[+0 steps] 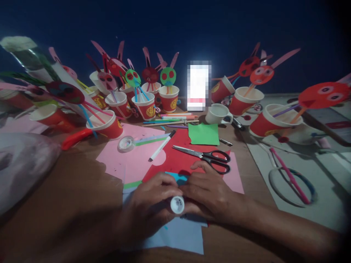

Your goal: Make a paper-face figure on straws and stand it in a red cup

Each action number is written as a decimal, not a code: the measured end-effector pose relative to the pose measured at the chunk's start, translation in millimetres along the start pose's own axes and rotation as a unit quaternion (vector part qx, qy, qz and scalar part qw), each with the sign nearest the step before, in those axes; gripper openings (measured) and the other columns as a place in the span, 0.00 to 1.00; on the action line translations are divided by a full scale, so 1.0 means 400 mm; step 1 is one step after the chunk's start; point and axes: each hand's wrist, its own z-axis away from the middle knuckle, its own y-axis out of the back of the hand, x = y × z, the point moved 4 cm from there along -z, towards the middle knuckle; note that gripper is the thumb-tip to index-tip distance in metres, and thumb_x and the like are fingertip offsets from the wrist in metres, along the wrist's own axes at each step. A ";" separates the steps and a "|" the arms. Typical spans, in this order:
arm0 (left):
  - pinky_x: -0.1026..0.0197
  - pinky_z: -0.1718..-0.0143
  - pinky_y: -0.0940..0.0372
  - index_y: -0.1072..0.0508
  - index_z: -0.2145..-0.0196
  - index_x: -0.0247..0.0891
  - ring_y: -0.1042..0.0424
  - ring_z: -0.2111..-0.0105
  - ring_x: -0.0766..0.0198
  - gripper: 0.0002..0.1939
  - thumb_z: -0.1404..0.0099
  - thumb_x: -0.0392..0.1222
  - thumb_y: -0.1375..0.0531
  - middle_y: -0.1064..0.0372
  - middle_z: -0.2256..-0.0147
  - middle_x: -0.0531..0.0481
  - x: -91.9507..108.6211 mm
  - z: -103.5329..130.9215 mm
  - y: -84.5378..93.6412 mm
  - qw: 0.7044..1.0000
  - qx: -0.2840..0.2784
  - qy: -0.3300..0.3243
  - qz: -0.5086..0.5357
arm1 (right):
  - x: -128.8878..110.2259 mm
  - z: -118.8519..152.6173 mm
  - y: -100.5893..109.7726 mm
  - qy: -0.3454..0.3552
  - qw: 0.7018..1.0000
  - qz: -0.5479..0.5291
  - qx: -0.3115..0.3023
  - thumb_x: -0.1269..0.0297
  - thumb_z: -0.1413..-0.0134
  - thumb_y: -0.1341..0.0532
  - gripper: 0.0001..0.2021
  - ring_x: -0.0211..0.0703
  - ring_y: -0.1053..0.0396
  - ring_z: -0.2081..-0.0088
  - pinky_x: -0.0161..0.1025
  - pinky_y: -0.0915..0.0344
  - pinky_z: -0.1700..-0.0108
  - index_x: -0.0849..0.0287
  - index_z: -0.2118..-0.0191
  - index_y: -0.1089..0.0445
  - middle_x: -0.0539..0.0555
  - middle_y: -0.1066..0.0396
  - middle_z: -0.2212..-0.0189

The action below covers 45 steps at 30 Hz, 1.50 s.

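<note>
Both hands meet over the paper sheets at the near middle. A small white tube with a round, open-looking end (177,205) sits between them, that end facing the camera. My left hand (153,199) has its fingers curled round the tube from the left. My right hand (210,190) is closed against its right side, with fingers bent and partly hidden. Beneath the hands lie a light blue sheet (178,239) and a bright blue piece (177,178). Just beyond are black-handled scissors (203,155) on red paper (182,140), and a white marker (161,146) with a black cap.
Pink paper (112,157) holds a tape roll (126,144). A green piece (203,134) lies behind the scissors. Red cups with paper faces (144,106) line the back, beside a white mug (218,113) and a bright pixelated screen (199,86). A plastic bag (24,168) lies left.
</note>
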 end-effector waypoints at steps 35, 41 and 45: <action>0.67 0.62 0.36 0.30 0.60 0.38 0.29 0.65 0.67 0.11 0.39 0.34 0.48 0.27 0.63 0.53 -0.088 0.012 0.020 0.986 0.042 0.154 -0.041 | 0.058 0.034 -0.047 0.015 0.995 0.052 -0.089 0.68 0.43 0.42 0.05 0.40 0.30 0.60 0.46 0.43 0.51 0.56 0.68 0.29 0.48 0.24 0.61; 0.66 0.63 0.36 0.30 0.60 0.38 0.29 0.65 0.66 0.10 0.38 0.36 0.48 0.27 0.65 0.53 -0.096 0.010 0.017 0.987 0.007 0.147 -0.069 | 0.056 0.033 -0.044 0.013 0.995 0.052 -0.083 0.68 0.43 0.42 0.06 0.40 0.29 0.62 0.45 0.42 0.53 0.58 0.69 0.29 0.49 0.24 0.61; 0.65 0.62 0.36 0.30 0.61 0.38 0.29 0.64 0.65 0.09 0.38 0.36 0.47 0.27 0.65 0.52 -0.099 0.010 0.018 0.986 -0.005 0.143 -0.081 | 0.056 0.033 -0.043 0.016 0.995 0.051 -0.080 0.69 0.43 0.42 0.05 0.41 0.30 0.62 0.45 0.42 0.53 0.58 0.68 0.29 0.50 0.24 0.61</action>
